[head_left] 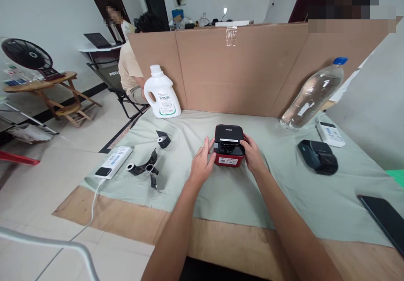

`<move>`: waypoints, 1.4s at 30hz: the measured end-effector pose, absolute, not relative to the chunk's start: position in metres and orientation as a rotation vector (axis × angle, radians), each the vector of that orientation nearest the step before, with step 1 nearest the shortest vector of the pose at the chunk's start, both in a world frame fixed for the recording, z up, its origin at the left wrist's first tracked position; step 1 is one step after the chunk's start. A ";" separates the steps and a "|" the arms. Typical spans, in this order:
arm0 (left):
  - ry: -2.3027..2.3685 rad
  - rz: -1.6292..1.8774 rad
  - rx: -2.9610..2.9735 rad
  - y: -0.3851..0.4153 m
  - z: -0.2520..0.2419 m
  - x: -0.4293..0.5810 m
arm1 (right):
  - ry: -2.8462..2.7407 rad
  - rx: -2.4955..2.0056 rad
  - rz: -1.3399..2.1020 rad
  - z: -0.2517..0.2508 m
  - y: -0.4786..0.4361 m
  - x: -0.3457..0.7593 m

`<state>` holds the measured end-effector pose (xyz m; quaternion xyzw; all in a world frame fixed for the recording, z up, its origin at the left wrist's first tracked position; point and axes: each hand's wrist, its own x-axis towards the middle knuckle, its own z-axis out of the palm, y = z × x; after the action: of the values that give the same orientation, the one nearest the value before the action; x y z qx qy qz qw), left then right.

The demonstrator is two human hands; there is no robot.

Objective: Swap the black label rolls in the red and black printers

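"The hands?"
"The left hand (202,162), half-open, is resting against the boxy black-and-red plastic device (229,147); the right hand (253,153) is gripping its opposite side."
"Any risk?"
"It's sitting centrally on a light-wood counter (126,214), where the wrinkled pale-green cloth (176,156) (loose, I'd guess) could be bunching under a push, tipping it."
"The room?"
"A brown cardboard screen (227,71) is standing behind, a beige-shirted person (128,68) sitting beyond."
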<state>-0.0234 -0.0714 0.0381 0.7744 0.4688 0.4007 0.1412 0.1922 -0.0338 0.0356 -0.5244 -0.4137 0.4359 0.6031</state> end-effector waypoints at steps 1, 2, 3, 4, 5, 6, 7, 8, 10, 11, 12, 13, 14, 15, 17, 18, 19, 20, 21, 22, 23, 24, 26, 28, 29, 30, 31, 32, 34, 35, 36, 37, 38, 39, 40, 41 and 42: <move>1.342 1.113 2.239 -0.070 0.039 -0.025 | -0.939 -1.201 1.023 0.035 -0.035 0.192; 1.333 1.076 2.246 -0.069 0.040 -0.026 | -0.923 -1.195 1.031 0.034 -0.035 0.191; 1.327 1.042 2.254 -0.069 0.040 -0.026 | -0.909 -1.195 1.032 0.034 -0.035 0.190; 1.325 1.015 2.259 -0.069 0.041 -0.025 | -0.896 -1.196 1.030 0.033 -0.035 0.190; 1.329 0.998 2.255 -0.068 0.041 -0.023 | -0.887 -1.196 1.032 0.033 -0.035 0.190; 1.336 0.993 2.245 -0.068 0.042 -0.021 | -0.879 -1.193 1.036 0.033 -0.035 0.189; 1.345 0.998 2.232 -0.067 0.043 -0.019 | -0.872 -1.187 1.040 0.033 -0.034 0.189; 1.356 1.012 2.218 -0.067 0.043 -0.016 | -0.867 -1.180 1.042 0.034 -0.034 0.189; 1.374 1.044 2.196 -0.065 0.045 -0.012 | -0.859 -1.173 1.034 0.036 -0.033 0.190; 1.377 1.053 2.192 -0.065 0.045 -0.010 | -0.857 -1.172 1.024 0.036 -0.033 0.189; 1.380 1.056 2.191 -0.064 0.045 -0.009 | -0.856 -1.171 1.015 0.037 -0.033 0.189; 1.382 1.059 2.191 -0.064 0.044 -0.008 | -0.857 -1.169 1.010 0.037 -0.034 0.188; 1.381 1.066 2.191 -0.064 0.042 -0.008 | -0.856 -1.162 1.007 0.036 -0.035 0.188; 1.376 1.081 2.190 -0.065 0.040 -0.008 | -0.849 -1.150 1.009 0.035 -0.036 0.187; 1.356 1.128 2.185 -0.065 0.035 -0.007 | -0.811 -1.126 1.026 0.031 -0.037 0.184; 1.341 1.149 2.184 -0.065 0.033 -0.007 | -0.783 -1.118 1.038 0.029 -0.038 0.183; 1.326 1.162 2.187 -0.065 0.031 -0.007 | -0.755 -1.114 1.051 0.027 -0.037 0.183; 1.314 1.165 2.194 -0.065 0.029 -0.007 | -0.733 -1.113 1.063 0.025 -0.037 0.182; 1.304 1.159 2.204 -0.065 0.029 -0.007 | -0.718 -1.117 1.071 0.024 -0.036 0.182; 1.298 1.147 2.215 -0.065 0.028 -0.007 | -0.710 -1.122 1.079 0.024 -0.035 0.183; 1.298 1.135 2.220 -0.065 0.029 -0.007 | -0.706 -1.127 1.088 0.024 -0.034 0.183; 1.303 1.127 2.218 -0.065 0.030 -0.007 | -0.703 -1.132 1.095 0.025 -0.033 0.184; 1.339 1.126 2.195 -0.065 0.032 -0.006 | -0.722 -1.140 1.095 0.027 -0.032 0.186; 1.392 1.135 2.178 -0.065 0.035 -0.004 | -0.764 -1.158 1.062 0.027 -0.032 0.188; 1.412 1.138 2.180 -0.065 0.036 -0.003 | -0.786 -1.168 1.038 0.027 -0.033 0.188; 1.426 1.139 2.188 -0.065 0.037 -0.002 | -0.806 -1.173 1.021 0.025 -0.033 0.188; 1.433 1.137 2.196 -0.066 0.037 0.000 | -0.821 -1.173 1.008 0.022 -0.034 0.188; 1.435 1.136 2.200 -0.066 0.037 0.001 | -0.829 -1.170 0.990 0.019 -0.035 0.187; 1.429 1.146 2.195 -0.068 0.037 0.002 | -0.848 -1.164 0.921 0.010 -0.037 0.185; 1.420 1.162 2.192 -0.069 0.037 0.000 | -0.855 -1.163 0.874 0.005 -0.038 0.183; 1.411 1.191 2.190 -0.070 0.038 -0.003 | -0.861 -1.163 0.826 0.001 -0.040 0.182; 1.413 1.236 2.186 -0.071 0.040 -0.008 | -0.865 -1.159 0.788 -0.002 -0.041 0.181; 1.444 1.292 2.176 -0.071 0.044 -0.016 | -0.869 -1.152 0.768 -0.005 -0.042 0.180; 1.511 1.345 2.160 -0.070 0.049 -0.028 | -0.871 -1.145 0.759 -0.006 -0.042 0.179; 1.616 1.381 2.136 -0.067 0.057 -0.042 | -0.873 -1.141 0.755 -0.007 -0.043 0.179; 1.761 1.386 2.107 -0.063 0.066 -0.058 | -0.875 -1.140 0.750 -0.007 -0.043 0.179; 1.925 1.324 2.081 -0.057 0.075 -0.076 | -0.878 -1.142 0.743 -0.007 -0.043 0.179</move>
<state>-0.0757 -0.0567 0.0750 0.6652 0.6152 0.4231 0.0063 0.1788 -0.0431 -0.0074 -0.5105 -0.3927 0.3322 0.6891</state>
